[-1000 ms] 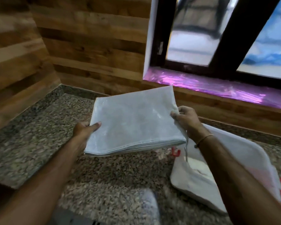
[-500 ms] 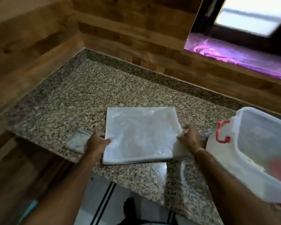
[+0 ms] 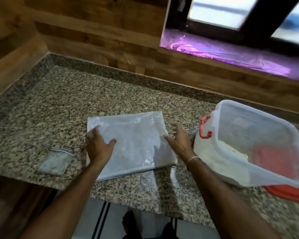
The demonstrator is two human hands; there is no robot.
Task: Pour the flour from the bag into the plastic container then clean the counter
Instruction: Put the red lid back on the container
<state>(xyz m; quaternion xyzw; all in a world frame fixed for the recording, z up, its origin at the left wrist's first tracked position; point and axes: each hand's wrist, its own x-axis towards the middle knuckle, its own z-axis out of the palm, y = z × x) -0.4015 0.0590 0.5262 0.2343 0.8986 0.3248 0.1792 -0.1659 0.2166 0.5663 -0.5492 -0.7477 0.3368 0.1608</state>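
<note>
The empty white flour bag (image 3: 136, 140), folded flat into a square, lies on the granite counter (image 3: 62, 104) near its front edge. My left hand (image 3: 98, 145) rests on the bag's left part with fingers spread. My right hand (image 3: 179, 139) hovers open at the bag's right edge, fingers loosely spread; whether it touches the bag is unclear. To the right stands the clear plastic container (image 3: 259, 121) with a red side latch (image 3: 204, 126) and white flour (image 3: 226, 150) inside.
A small folded grey cloth (image 3: 54, 161) lies on the counter left of the bag. A red lid (image 3: 290, 194) shows under the container's front right. Wooden walls close the back and left. The counter's front edge drops to the floor.
The folded bag, held in the air a second ago, was laid on the counter. Both hands have let go of its edges and now spread open over it.
</note>
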